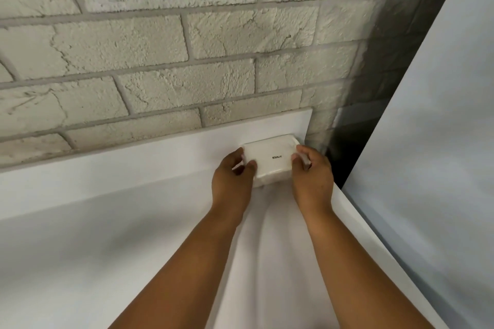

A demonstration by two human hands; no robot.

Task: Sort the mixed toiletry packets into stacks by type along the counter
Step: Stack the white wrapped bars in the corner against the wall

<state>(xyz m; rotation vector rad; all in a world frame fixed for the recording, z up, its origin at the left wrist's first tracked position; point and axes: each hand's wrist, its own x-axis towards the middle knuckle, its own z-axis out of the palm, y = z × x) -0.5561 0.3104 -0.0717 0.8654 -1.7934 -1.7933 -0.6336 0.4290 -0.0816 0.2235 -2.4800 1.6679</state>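
a: where was the stack of packets (270, 160) seen?

b: it was seen at the far right corner of the white table (107, 235), close against the low white upstand (160, 147) that ran below the pale brick wall (160, 61). a small dark printed mark was carried on the top packet, too small to be read.

a: how were the hands placed?

b: the stack was held from both sides. the left hand (232, 176) was curled at the stack's left end, thumb near the front edge and fingertips at the far edge. the right hand (311, 176) was curled round the right end, and a thin whitish piece was pinched under its fingers at that edge. whether that piece was a separate packet could not be told.

a: was the stack lifted?

b: it could not be told; its lower front was seen touching or just above the table.

a: what else was noted?

b: a dark gap (355, 115) was seen to the right of the brick, and a smooth pale panel (441, 141) beyond it. both bare forearms were stretched forward over the table.
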